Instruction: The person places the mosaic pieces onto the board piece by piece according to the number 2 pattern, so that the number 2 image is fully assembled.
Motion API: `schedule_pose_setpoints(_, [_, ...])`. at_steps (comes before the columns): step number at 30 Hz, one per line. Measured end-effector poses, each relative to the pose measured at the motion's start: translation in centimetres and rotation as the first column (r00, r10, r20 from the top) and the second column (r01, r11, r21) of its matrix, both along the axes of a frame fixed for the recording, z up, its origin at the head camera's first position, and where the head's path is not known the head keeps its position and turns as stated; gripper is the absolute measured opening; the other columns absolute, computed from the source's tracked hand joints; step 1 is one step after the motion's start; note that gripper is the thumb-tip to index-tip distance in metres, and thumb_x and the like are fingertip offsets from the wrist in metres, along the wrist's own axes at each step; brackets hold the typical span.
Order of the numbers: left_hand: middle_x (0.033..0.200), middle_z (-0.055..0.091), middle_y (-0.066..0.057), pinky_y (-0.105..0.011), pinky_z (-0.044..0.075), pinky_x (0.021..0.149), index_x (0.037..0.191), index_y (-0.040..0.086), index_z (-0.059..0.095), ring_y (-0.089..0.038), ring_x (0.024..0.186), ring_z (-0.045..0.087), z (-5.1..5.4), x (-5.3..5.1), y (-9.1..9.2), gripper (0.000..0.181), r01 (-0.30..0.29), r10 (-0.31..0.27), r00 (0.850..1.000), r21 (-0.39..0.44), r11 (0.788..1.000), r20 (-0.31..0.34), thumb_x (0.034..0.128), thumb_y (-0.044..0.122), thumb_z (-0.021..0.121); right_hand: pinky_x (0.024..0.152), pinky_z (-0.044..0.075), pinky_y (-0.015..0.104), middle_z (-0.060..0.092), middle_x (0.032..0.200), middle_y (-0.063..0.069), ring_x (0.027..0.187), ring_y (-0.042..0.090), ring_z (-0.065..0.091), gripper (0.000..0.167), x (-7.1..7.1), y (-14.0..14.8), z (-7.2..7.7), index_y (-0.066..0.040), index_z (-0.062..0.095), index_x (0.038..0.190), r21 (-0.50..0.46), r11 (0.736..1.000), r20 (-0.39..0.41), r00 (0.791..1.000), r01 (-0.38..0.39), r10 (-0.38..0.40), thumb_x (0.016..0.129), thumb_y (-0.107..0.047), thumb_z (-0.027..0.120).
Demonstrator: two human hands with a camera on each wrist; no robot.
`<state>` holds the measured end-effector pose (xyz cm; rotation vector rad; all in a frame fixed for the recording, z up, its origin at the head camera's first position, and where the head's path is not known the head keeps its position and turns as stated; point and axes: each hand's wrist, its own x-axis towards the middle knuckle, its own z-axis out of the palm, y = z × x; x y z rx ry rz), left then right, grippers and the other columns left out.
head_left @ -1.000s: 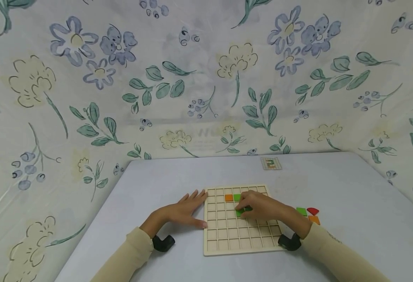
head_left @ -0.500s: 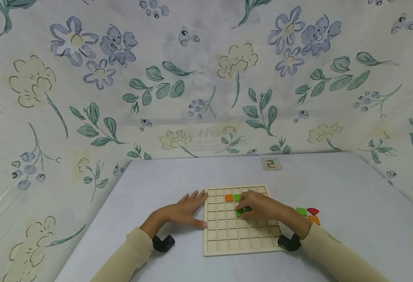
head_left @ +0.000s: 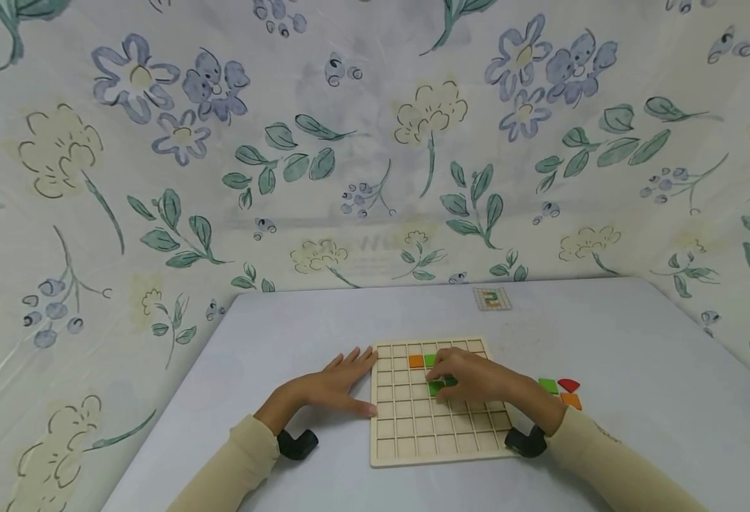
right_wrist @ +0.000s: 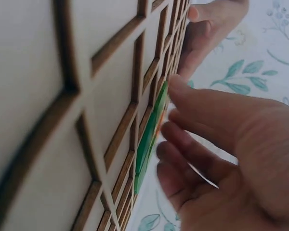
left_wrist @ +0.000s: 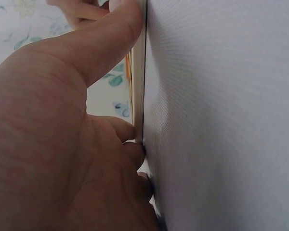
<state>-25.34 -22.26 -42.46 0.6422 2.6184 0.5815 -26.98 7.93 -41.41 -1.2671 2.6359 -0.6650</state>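
A light wooden grid board (head_left: pixel 403 427) lies on the table. My left hand (head_left: pixel 336 384) rests beside it with fingers spread; the fingertips and thumb touch its left edge, as the left wrist view also shows. My right hand (head_left: pixel 477 377) is over the board's middle, its thumb and index finger at either side of a green square tile (head_left: pixel 435 388) in a grid cell. A darker green tile (head_left: pixel 451 382) sits just right of it, partly under the hand. Farther up the board are an orange tile (head_left: pixel 416 361) and another green tile (head_left: pixel 430 360).
On the table right of the board lie a loose green tile (head_left: pixel 548 386), a red wedge-shaped tile (head_left: pixel 569 385) and an orange tile (head_left: pixel 571 402), beside the right forearm. A small pattern card (head_left: pixel 493 299) lies near the back edge. A floral curtain (head_left: pixel 375 142) hangs behind.
The right thumb and index finger have parted very slightly at the green tile. The left hand, the board and the other tiles stay where they were.
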Motion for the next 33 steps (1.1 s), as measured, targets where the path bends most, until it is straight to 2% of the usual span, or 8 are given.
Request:
schedule_pose_setpoints(7, [0.170,0.002,-0.007,-0.053,-0.003,0.127,0.162,0.011,0.009,-0.029,0.157,-0.006,0.3,-0.4,0.5,0.108,0.019,-0.019,1.000,-0.012,1.000,-0.012,0.0853,0.058,0.070,0.082,0.057,0.028,0.071,0.105,0.005,0.092,0.013,0.065,0.025,-0.2,1.2,0.9,-0.005,0.072,0.112,-0.112,0.994,-0.005,1.000,0.017,-0.017,0.090,-0.014,0.075])
schedule_pose_setpoints(11, [0.170,0.002,-0.007,-0.053,-0.003,0.126,0.162,0.011,0.010,-0.030,0.157,-0.006,0.2,-0.5,0.6,0.109,0.022,-0.022,1.000,-0.007,1.000,-0.008,0.0848,0.059,0.070,0.081,0.057,0.024,0.072,0.104,0.003,0.091,0.008,0.064,0.021,-0.1,2.5,1.5,-0.008,0.073,0.108,-0.114,0.993,0.001,1.000,0.030,-0.030,0.090,-0.018,0.075])
schedule_pose_setpoints(16, [0.170,0.004,-0.007,-0.053,-0.002,0.127,0.162,0.010,0.011,-0.030,0.157,-0.004,-0.1,-0.4,0.5,0.109,0.005,-0.005,1.000,-0.015,1.000,-0.015,0.0845,0.060,0.071,0.079,0.057,0.022,0.071,0.104,0.005,0.090,0.009,0.065,0.020,-0.1,4.6,2.6,-0.006,0.072,0.108,-0.115,0.993,-0.034,0.999,0.021,-0.025,0.091,-0.017,0.074])
schedule_pose_setpoints(21, [0.170,0.004,-0.009,-0.055,-0.001,0.126,0.161,0.008,0.012,-0.032,0.157,-0.004,-0.1,-0.3,0.4,0.110,0.010,-0.010,1.000,-0.003,1.000,-0.018,0.0841,0.060,0.071,0.077,0.057,0.019,0.071,0.101,0.007,0.086,0.006,0.064,0.020,-0.1,7.6,3.2,-0.004,0.072,0.108,-0.101,0.991,-0.040,0.995,0.086,-0.091,0.090,-0.013,0.074])
schedule_pose_setpoints(27, [0.169,0.006,-0.012,-0.057,0.001,0.126,0.161,0.006,0.012,-0.034,0.157,-0.002,-0.1,0.1,-0.1,0.111,-0.001,0.001,1.000,-0.008,1.000,-0.023,0.0836,0.059,0.072,0.076,0.057,0.018,0.070,0.098,-0.003,0.086,0.003,0.062,0.022,0.4,11.3,3.1,-0.005,0.072,0.109,-0.097,0.983,0.002,0.987,0.158,-0.158,0.090,-0.015,0.074])
schedule_pose_setpoints(33, [0.169,0.005,-0.012,-0.056,-0.001,0.126,0.161,0.006,0.011,-0.033,0.157,-0.003,0.1,-0.1,0.0,0.110,0.013,-0.013,1.000,0.006,1.000,-0.022,0.0848,0.060,0.070,0.072,0.056,0.019,0.069,0.096,-0.006,0.083,0.002,0.060,0.022,1.0,15.3,2.3,-0.006,0.072,0.109,-0.089,0.957,0.057,0.961,0.277,-0.272,0.091,-0.019,0.073])
